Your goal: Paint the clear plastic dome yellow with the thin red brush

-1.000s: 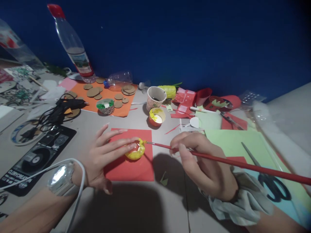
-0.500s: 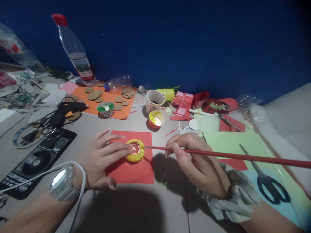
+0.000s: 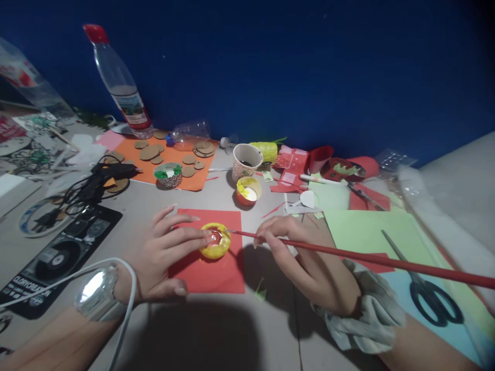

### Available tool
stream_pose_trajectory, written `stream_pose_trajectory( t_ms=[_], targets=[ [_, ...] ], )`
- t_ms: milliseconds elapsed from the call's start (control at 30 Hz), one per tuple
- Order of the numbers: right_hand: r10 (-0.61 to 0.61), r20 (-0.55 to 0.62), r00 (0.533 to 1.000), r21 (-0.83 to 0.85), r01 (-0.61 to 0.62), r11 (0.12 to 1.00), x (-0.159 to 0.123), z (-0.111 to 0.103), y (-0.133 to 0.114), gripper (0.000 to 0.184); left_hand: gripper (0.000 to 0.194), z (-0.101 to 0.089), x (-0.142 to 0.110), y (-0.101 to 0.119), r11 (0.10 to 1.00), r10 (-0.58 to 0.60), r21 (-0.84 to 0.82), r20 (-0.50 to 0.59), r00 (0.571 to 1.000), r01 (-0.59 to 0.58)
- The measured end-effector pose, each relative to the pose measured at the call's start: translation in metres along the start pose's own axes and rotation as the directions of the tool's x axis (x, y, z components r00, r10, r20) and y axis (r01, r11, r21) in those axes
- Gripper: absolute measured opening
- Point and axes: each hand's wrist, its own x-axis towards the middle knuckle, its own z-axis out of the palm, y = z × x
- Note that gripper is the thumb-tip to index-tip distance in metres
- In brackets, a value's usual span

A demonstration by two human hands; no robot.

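On a red paper square [image 3: 207, 281] lies a round piece [image 3: 219, 249] with a yellow-painted rim; its glossy centre looks like clear plastic with red showing through. My left hand [image 3: 166, 252] is stretched out with fingers spread, its fingertips pressing on the left side of that piece. In my right hand [image 3: 297, 252] a thin red paintbrush [image 3: 367, 260] is pinched near its bristle end. The brush tip touches the yellow rim at its upper right. Behind stands a small cut cup [image 3: 243, 197] with yellow paint and something white in it.
A paper cup [image 3: 247, 157] of dark liquid stands behind the small one. Cardboard discs [image 3: 149, 151] and a green-paint cup [image 3: 168, 176] sit on orange paper. Scissors [image 3: 421, 288] lie right, a glue gun [image 3: 116, 169] left. A white cable [image 3: 133, 288] crosses my left wrist.
My right hand has shifted slightly left, bringing the brush tip further onto the yellow rim; the brush's far end has dropped a little. My left hand stays on the piece.
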Motion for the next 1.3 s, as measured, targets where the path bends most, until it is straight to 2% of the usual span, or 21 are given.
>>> stream_pose_trajectory(
  t_ms=[100,233,300,467,633,800,933,1100,1200,1300],
  targets=[
    [0.015,0.077,0.997,-0.009,-0.014,1.0,-0.0009,-0.0014,0.0009,0.015,0.079,-0.0001,0.0005,-0.0003,1.0,0.004,-0.005,0.011,1.0,-0.004],
    [0.049,-0.012,0.999,0.031,-0.049,0.998,-0.0019,-0.0015,0.0026,0.014,0.083,0.0007,-0.0004,0.0007,1.0,-0.024,-0.02,0.023,0.999,0.025],
    [0.041,-0.019,0.999,0.033,-0.041,0.999,-0.0013,-0.0007,0.003,0.013,0.083,0.0011,-0.0006,0.0014,0.999,-0.036,-0.033,0.029,0.999,0.037],
    [0.013,0.071,0.997,0.038,-0.016,0.999,-0.0014,-0.0014,0.0035,0.017,0.081,0.0013,0.0013,0.0019,0.998,-0.032,-0.049,0.014,0.999,0.033],
    [0.028,-0.042,0.999,0.051,-0.026,0.998,-0.0024,0.0015,0.0044,0.012,0.078,0.0017,0.002,0.0007,0.998,-0.009,-0.067,-0.008,1.0,0.008],
    [-0.012,0.045,0.999,0.057,0.01,0.998,-0.0005,0.0023,0.0066,0.016,0.078,0.0011,0.0006,0.0,0.997,-0.014,-0.078,0.011,1.0,0.014],
    [0.05,-0.005,0.999,0.137,-0.049,0.989,-0.0053,-0.0002,0.0085,0.017,0.078,0.0008,0.0006,-0.0002,0.998,-0.017,-0.065,0.018,1.0,0.018],
    [-0.001,-0.083,0.997,0.109,0.01,0.994,-0.0059,0.0037,0.0081,0.013,0.072,0.0019,0.0012,-0.0019,0.997,0.021,-0.077,-0.011,1.0,-0.022],
    [-0.048,-0.047,0.998,0.059,0.051,0.997,-0.0013,0.0064,0.0081,0.012,0.069,0.0031,0.0013,-0.0027,0.995,0.04,-0.087,-0.035,0.999,-0.043],
    [-0.041,0.026,0.999,0.036,0.04,0.999,0.0015,0.0057,0.0089,0.011,0.069,0.004,0.0014,-0.0024,0.994,0.047,-0.094,-0.053,0.998,-0.051]
  ],
)
